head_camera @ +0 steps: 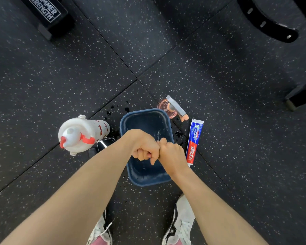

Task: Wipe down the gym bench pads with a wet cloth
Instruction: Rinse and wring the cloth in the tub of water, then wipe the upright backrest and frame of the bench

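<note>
Both my hands are clenched into fists, pressed knuckle to knuckle above a dark blue basin (145,111) on the floor. My left hand (143,147) and my right hand (171,154) squeeze a small pale cloth (158,141), of which only a sliver shows between them. A thin trickle of water falls from the fists into the basin. No bench pad is in view.
A white squeeze bottle with a red cap (83,133) lies left of the basin, beside a phone (104,143). A toothpaste tube (194,140) and a clear spray bottle (173,107) lie to the right. Water drops spot the rubber floor. Black machine parts (46,13) stand at the top.
</note>
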Demonstrator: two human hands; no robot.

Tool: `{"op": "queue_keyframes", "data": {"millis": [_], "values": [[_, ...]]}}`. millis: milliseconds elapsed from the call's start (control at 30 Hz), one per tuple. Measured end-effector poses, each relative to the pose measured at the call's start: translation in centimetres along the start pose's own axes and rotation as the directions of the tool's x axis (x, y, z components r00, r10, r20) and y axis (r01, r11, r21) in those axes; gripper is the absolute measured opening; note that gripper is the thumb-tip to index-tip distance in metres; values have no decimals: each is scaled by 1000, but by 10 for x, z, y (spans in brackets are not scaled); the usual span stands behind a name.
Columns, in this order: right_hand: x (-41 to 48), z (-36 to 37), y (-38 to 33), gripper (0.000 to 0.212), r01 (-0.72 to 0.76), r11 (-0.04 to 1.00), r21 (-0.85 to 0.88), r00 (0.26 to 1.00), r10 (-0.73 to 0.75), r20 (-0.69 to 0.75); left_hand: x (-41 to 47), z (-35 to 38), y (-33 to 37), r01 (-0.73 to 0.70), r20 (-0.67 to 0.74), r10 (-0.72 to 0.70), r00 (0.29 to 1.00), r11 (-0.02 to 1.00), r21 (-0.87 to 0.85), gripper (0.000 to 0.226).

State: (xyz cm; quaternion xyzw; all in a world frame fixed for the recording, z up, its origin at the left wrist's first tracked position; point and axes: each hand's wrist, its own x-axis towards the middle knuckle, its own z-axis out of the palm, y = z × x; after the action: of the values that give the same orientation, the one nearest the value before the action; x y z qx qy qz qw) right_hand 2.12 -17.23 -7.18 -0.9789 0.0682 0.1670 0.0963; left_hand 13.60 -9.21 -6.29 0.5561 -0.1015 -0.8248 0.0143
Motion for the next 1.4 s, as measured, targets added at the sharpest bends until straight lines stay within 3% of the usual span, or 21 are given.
{"op": "queue_keyframes", "data": {"millis": [133,200,233,300,367,400,467,533,600,700,767,833,867,967,1100,1167,1267,1333,1400], "values": [[-3,-2,-6,38,22,1000,-11,998,-23,-56,-3,-1,-7,11,96,-2,995,996,-90,48],[-5,-7,-14,25,-11,999,48,999,9,36,-1,3,-13,26,71,-21,997,996,-80,45],[-5,-10,-20,18,-67,993,95,985,50,167,-1,8,-16,21,-1,-21,1000,999,-50,41],[-6,-12,-31,25,-295,941,165,876,197,440,0,19,-21,-41,-221,42,974,999,10,27],[-9,-15,-34,37,-451,868,208,807,297,511,5,32,-29,-158,-433,146,890,987,9,13],[-10,-15,-34,44,-497,833,242,788,316,528,5,37,-32,-241,-511,188,839,970,-39,21],[-15,-20,-33,54,-554,759,343,766,302,567,-1,44,-42,-440,-563,182,806,821,-364,44],[-21,-29,-32,57,-582,673,457,766,264,587,-19,51,-49,-538,-523,194,830,527,-658,43],[-30,-44,-35,69,-603,556,571,765,203,611,-36,57,-52,-575,-537,217,815,408,-709,31],[-40,-72,-41,86,-639,353,684,756,120,644,-61,69,-45,-679,-695,136,706,407,-610,20],[-45,-100,-47,66,-682,86,727,731,107,673,-83,74,-37,-721,-749,79,658,353,-596,30],[-49,-125,-53,36,-693,-183,697,678,162,717,-108,78,-29,-732,-748,94,657,319,-602,42],[-51,-136,-54,31,-679,-288,675,650,193,735,-122,81,-25,-728,-738,119,664,327,-602,47],[-63,-162,-52,30,-607,-476,637,624,211,753,-163,93,-10,-732,-731,165,662,353,-583,58],[-78,-216,-57,29,-568,-482,667,686,170,707,-213,113,4,-773,-786,78,614,259,-578,52],[-86,-244,-65,27,-571,-451,686,697,174,695,-239,132,9,-758,-767,30,641,182,-626,36],[-95,-275,-71,29,-575,-364,733,700,246,671,-269,158,13,-728,-724,84,685,122,-675,16],[-98,-294,-76,28,-572,-293,766,712,288,641,-285,169,16,-762,-753,119,647,124,-635,21],[-101,-317,-78,26,-532,-308,789,717,333,613,-304,174,19,-811,-809,70,584,97,-577,23]]}}
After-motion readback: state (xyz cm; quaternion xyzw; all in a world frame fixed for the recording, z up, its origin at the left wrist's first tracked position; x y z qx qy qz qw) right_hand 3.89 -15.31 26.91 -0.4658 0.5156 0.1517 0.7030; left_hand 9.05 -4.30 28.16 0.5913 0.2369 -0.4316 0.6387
